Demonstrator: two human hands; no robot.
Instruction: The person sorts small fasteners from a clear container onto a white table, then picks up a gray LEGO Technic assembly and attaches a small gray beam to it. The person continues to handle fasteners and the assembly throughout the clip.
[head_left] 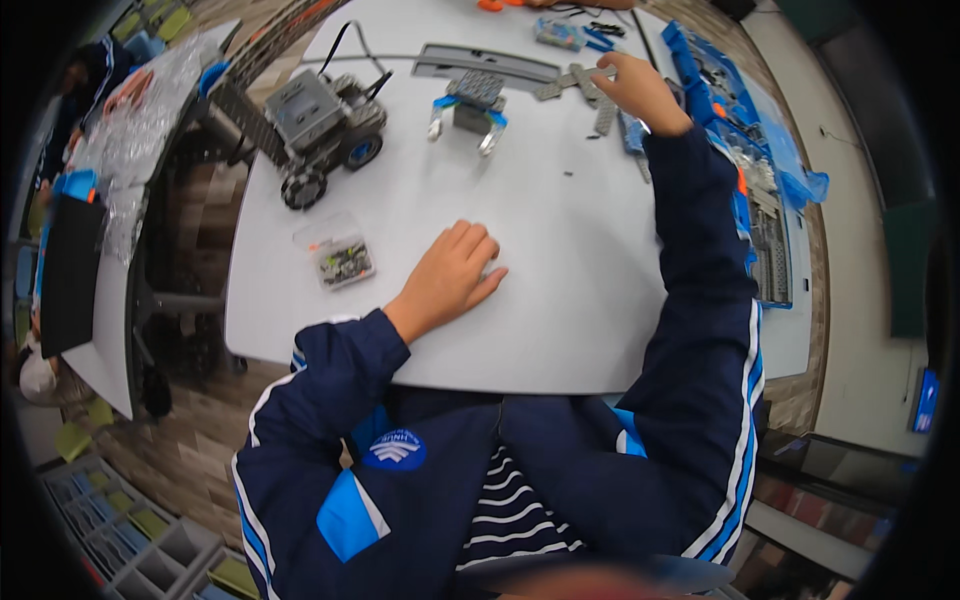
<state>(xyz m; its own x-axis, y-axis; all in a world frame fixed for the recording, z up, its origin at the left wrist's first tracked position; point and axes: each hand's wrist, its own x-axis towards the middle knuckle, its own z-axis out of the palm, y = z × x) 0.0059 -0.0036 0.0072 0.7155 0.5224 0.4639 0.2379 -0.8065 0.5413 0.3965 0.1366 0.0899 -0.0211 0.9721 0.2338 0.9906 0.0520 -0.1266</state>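
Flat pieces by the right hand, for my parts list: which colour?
The pieces are grey, head view.

The left hand lay palm down, fingers loosely curled; the right arm extended forward, right hand angled inward

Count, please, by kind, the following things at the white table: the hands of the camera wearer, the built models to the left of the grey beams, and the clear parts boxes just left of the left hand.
Hands: 2 (left hand, right hand)
Built models: 2 (wheeled grey model, smaller grey model)
Clear parts box: 1
Total: 5
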